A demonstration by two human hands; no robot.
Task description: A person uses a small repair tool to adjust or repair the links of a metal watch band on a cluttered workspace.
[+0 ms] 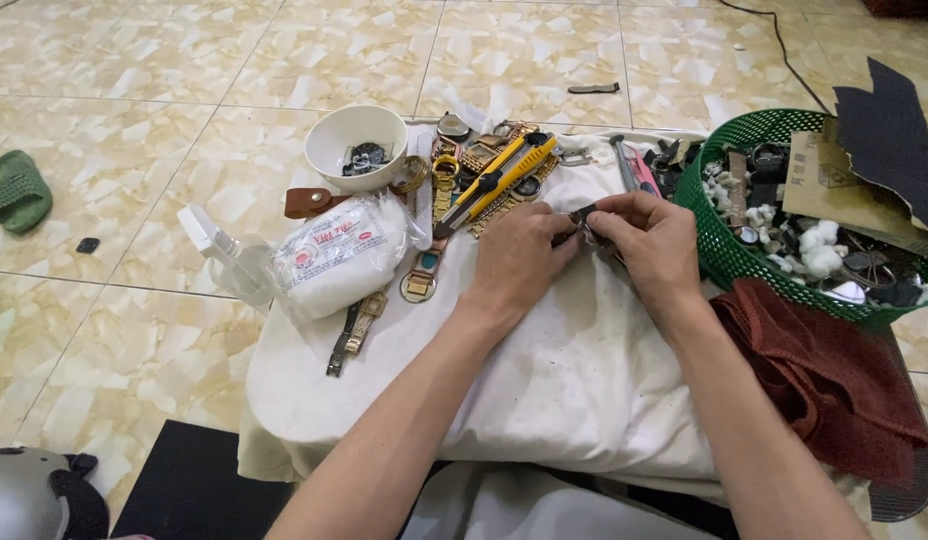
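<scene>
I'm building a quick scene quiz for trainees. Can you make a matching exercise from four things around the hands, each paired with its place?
Things:
1. white bowl
2. yellow utility knife
3. green basket
4. green sandal

Places:
A. on the tiled floor, far left
B. at the right edge of the white cloth
C. beyond the cotton bag
D. on the pile of watches

Pairs: 1-C, 2-D, 3-B, 4-A

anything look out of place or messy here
A small black strap-like piece lies alone on the beige tiled floor, apart from the white cloth; a green sandal sits stray at far left.
</scene>
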